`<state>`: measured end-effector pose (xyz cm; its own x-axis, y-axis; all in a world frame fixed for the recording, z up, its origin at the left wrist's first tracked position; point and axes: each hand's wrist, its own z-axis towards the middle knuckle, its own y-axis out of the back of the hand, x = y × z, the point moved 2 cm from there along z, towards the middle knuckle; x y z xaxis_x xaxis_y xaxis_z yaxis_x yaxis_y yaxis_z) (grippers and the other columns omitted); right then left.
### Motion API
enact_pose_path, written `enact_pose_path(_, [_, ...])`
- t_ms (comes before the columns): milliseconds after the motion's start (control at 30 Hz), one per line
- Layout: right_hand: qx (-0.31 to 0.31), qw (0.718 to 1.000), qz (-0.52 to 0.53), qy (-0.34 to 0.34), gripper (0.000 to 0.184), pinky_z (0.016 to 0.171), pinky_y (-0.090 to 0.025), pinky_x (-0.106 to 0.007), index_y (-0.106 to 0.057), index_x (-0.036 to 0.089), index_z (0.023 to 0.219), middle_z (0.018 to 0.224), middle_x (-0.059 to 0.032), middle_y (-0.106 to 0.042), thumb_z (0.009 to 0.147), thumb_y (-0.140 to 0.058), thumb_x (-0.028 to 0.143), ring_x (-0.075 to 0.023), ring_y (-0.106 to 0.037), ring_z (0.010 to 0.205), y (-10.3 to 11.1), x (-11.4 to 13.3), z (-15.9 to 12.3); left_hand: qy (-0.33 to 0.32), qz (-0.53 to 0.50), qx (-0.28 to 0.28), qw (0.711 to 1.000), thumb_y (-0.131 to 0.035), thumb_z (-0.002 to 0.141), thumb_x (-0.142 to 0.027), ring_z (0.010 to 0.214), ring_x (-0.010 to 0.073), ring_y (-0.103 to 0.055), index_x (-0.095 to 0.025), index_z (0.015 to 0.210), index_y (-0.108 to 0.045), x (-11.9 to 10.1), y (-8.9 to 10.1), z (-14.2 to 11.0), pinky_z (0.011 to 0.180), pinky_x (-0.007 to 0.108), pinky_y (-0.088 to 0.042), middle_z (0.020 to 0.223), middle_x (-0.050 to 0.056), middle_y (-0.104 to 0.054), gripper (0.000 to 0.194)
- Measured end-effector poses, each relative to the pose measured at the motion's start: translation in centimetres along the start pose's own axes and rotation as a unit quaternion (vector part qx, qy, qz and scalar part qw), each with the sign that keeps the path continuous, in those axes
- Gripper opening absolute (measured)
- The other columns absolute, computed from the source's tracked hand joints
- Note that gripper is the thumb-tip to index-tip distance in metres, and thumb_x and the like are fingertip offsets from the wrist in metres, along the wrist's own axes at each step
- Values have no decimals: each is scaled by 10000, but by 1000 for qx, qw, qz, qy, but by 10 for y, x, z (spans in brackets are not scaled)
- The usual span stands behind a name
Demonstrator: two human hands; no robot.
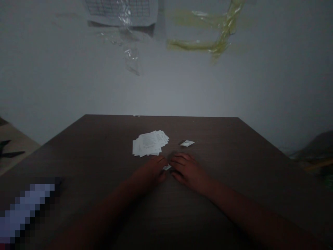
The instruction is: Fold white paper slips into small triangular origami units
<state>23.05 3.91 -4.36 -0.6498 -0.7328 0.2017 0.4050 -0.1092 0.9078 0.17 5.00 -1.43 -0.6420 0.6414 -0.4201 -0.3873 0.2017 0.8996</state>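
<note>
One table [229, 152] bears one paper pile [148, 143]; two hands [155, 169] [189, 172] touch one slip [167, 167], grip unclear.

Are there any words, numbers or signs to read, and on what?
No text can be read.
Loose pile of white paper sheets: printed lines, too small and blurred.
White paper with dark grid on the grey wall: nothing readable.
White diamond-shaped paper: nothing readable.
Small white paper between the left hand and right hand: nothing readable.
Pixelated bluish shape, lower left: none.
</note>
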Motion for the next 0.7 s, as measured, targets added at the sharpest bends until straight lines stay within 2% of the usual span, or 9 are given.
enact_pose_path(200, [-55, 998, -12, 39, 122, 1057, -596, -479, -828, 229, 1185, 1119, -78, -858, 1130, -735, 175, -295, -745, 1163, 8, 5, 1, -15, -17, 9, 1000, -668, 950, -23, 1083, 245, -798, -224, 1118, -681, -6, 4, -1, 1000, 364, -657, 1175, 52, -802, 262])
enact_pose_path(333, [-103, 993, -28, 57, 131, 945, -585, -448, -804, 221, 1106, 1002, -68, -817, 1145, -684, 183, -275, -717, 1021, 11, 11, 0, -15, -3, -10, 1000, -614, 1001, -47, 1178, 307, -784, -202, 1128, -712, -18, 7, -3, 1084, 448, -641, 1215, 111, -821, 224])
enact_pose_path(433, [-139, 988, -26, 65, 189, 903, -576, -438, -785, 218, 1047, 950, -64, -795, 1157, -634, 191, -264, -697, 952, 16, 15, -1, -30, 30, -34, 999, -581, 1059, -81, 1168, 346, -774, -210, 1114, -760, -26, 12, -5, 1106, 513, -629, 1190, 127, -837, 228])
enact_pose_path(600, [-173, 983, -10, 65, 211, 900, -550, -434, -773, 198, 1050, 955, -67, -795, 1174, -602, 180, -259, -698, 942, 27, 18, -1, -69, 92, -58, 992, -545, 1143, -108, 1121, 322, -761, -212, 1153, -776, -23, 20, -7, 1097, 514, -608, 1170, 106, -838, 254])
enact_pose_path(700, [-171, 983, -11, 60, 220, 908, -535, -440, -777, 211, 1062, 951, -66, -797, 1187, -596, 195, -264, -697, 951, 30, 16, -1, -82, 109, -71, 988, -535, 1160, -113, 1053, 303, -751, -199, 1115, -756, -17, 22, -7, 1043, 483, -611, 1103, 96, -814, 241])
